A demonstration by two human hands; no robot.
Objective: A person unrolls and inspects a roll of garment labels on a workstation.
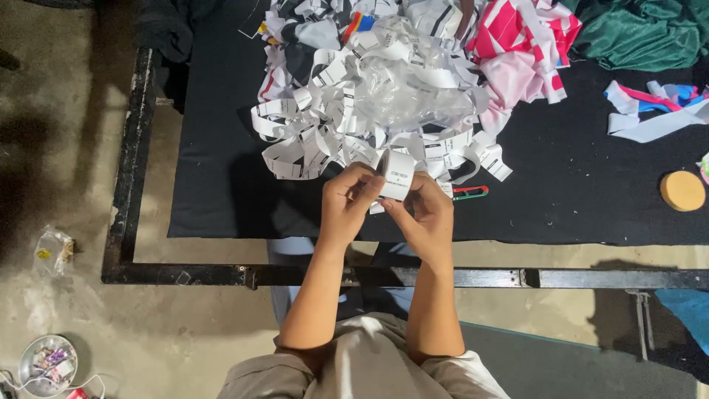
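Note:
A strip of white printed label tape (397, 174) is held between both hands at the near edge of a black cloth-covered table (221, 185). My left hand (348, 203) pinches it from the left. From the right, my right hand (421, 210) grips it with thumb and fingers. The strip leads up into a big tangled heap of the same white label strips (347, 111), with a crumpled clear plastic bag (406, 89) lying on top of it.
Small red-and-green snips (470, 193) lie just right of my hands. A round tan disc (682, 191) sits at the far right. Pink-and-white fabric (524, 44), green cloth (642, 29) and coloured strips (653, 107) lie behind. The black metal frame (129, 162) borders the concrete floor.

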